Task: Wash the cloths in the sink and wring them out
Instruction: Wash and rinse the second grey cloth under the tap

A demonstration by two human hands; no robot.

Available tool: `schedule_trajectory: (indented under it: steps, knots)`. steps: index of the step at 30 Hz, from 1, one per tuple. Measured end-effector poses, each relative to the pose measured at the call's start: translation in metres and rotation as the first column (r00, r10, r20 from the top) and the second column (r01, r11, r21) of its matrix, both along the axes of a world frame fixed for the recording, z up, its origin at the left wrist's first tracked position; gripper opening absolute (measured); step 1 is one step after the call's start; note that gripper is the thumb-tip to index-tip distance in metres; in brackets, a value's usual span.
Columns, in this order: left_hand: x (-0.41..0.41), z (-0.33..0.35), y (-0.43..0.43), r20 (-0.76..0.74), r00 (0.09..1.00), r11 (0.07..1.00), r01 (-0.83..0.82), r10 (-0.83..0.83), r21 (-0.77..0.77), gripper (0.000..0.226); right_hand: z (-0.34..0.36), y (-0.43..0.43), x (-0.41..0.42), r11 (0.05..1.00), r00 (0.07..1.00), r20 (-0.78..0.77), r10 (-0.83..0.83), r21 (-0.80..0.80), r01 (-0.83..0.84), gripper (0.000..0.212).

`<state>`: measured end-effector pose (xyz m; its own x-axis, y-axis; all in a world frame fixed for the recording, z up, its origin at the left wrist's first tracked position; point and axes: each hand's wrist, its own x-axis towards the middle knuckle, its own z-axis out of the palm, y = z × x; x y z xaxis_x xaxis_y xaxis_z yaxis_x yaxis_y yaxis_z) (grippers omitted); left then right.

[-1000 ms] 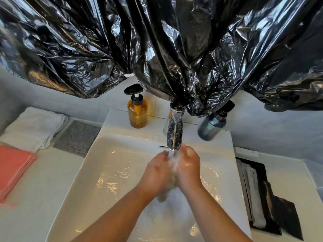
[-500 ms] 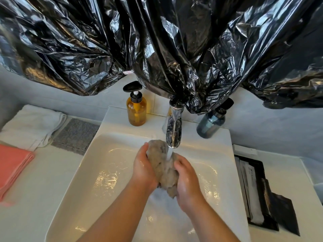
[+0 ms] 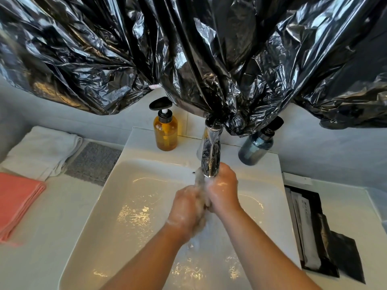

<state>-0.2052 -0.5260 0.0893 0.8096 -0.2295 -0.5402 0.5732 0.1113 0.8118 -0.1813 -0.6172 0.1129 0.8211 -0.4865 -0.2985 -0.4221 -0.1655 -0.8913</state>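
A wet, soapy beige cloth (image 3: 199, 181) is bunched between both my hands over the white sink (image 3: 125, 206), right under the chrome tap (image 3: 210, 155). My left hand (image 3: 186, 208) grips its lower part, fingers curled round it. My right hand (image 3: 223, 189) grips the upper part, close beneath the spout. Most of the cloth is hidden by the hands; a blurred tuft shows at the top and some at the bottom. On the counter to the left lie a folded pink cloth (image 3: 16, 201), a white cloth (image 3: 41, 149) and a grey cloth (image 3: 92, 162).
An amber pump bottle (image 3: 165, 130) and a blue-grey bottle (image 3: 256, 147) stand on the sink's back ledge. Crinkled black plastic sheeting (image 3: 188, 49) hangs low over the tap. A black tray with sachets (image 3: 310, 231) sits on the right counter.
The hands have closed together again round the cloth: the right hand moved up under the spout, the left dropped lower. The cloth, plainly visible half a second ago, is now mostly covered.
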Motion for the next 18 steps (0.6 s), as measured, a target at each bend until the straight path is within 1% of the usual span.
schedule_trajectory:
  steps: [1, 2, 3, 4, 5, 6, 7, 8, 9, 10, 12, 13, 14, 16, 18]
  knots:
    - [0.000, -0.001, 0.003, -0.046, 0.999, 0.994, 0.023, -0.028, -0.109, 0.052, 0.000, -0.003, 0.002, 0.990, 0.998, -0.015, -0.063, 0.121, 0.065, 0.023]
    - [0.001, 0.004, 0.007, -0.078, 0.997, 0.972, 0.002, -0.021, -0.234, 0.054, -0.001, -0.006, 0.002, 0.960, 0.994, -0.028, -0.110, 0.255, 0.113, 0.025]
    - [0.001, 0.005, 0.010, -0.093, 0.996, 0.947, -0.039, 0.010, -0.318, 0.051, -0.002, -0.009, -0.001, 0.930, 0.990, -0.040, -0.134, 0.340, 0.139, 0.026]
    - [0.002, 0.007, 0.014, -0.102, 0.991, 0.921, -0.117, 0.086, -0.371, 0.045, -0.006, -0.010, -0.007, 0.917, 0.991, -0.034, -0.127, 0.377, 0.130, 0.027]
    - [0.007, 0.004, 0.016, -0.076, 0.984, 0.888, -0.178, 0.160, -0.423, 0.036, -0.009, -0.009, -0.014, 0.910, 0.991, -0.032, -0.128, 0.394, 0.130, 0.025]
    - [0.012, 0.004, 0.016, -0.039, 0.971, 0.883, -0.230, 0.234, -0.410, 0.028, -0.010, -0.007, -0.025, 0.901, 0.992, -0.029, -0.122, 0.415, 0.123, 0.023]
    - [0.015, 0.000, 0.016, -0.010, 0.960, 0.865, -0.258, 0.281, -0.430, 0.025, -0.016, -0.005, -0.032, 0.898, 0.993, -0.027, -0.117, 0.425, 0.118, 0.022]
    - [0.019, -0.003, 0.013, -0.035, 0.947, 0.860, -0.306, 0.320, -0.409, 0.023, -0.015, -0.001, -0.041, 0.899, 0.996, -0.002, -0.085, 0.430, 0.078, 0.022]
    - [0.020, -0.003, 0.008, -0.062, 0.934, 0.845, -0.345, 0.352, -0.408, 0.021, -0.015, 0.006, -0.050, 0.904, 0.998, 0.034, -0.046, 0.426, 0.027, 0.023]
    - [0.020, -0.003, 0.004, -0.097, 0.920, 0.846, -0.389, 0.381, -0.365, 0.020, -0.015, 0.013, -0.058, 0.923, 0.997, 0.072, -0.020, 0.385, -0.009, 0.025]
    - [0.021, -0.005, -0.004, -0.135, 0.912, 0.854, -0.409, 0.387, -0.321, 0.022, -0.019, 0.026, -0.072, 0.974, 0.992, 0.123, 0.017, 0.221, -0.044, 0.027]
    - [0.021, -0.005, -0.006, -0.149, 0.918, 0.861, -0.397, 0.369, -0.317, 0.027, -0.019, 0.031, -0.077, 0.988, 0.989, 0.147, 0.012, 0.151, -0.035, 0.027]
    - [0.021, -0.002, -0.006, -0.129, 0.934, 0.894, -0.357, 0.334, -0.270, 0.030, -0.017, 0.034, -0.079, 0.994, 0.988, 0.153, -0.004, 0.105, -0.012, 0.025]
    - [0.019, 0.000, -0.005, -0.106, 0.957, 0.942, -0.285, 0.269, -0.178, 0.027, -0.018, 0.033, -0.072, 0.996, 0.988, 0.147, -0.052, 0.081, 0.041, 0.018]
    - [0.017, -0.001, -0.003, -0.073, 0.973, 0.968, -0.224, 0.217, -0.111, 0.025, -0.018, 0.030, -0.063, 0.999, 0.992, 0.124, -0.029, 0.047, 0.023, 0.004]
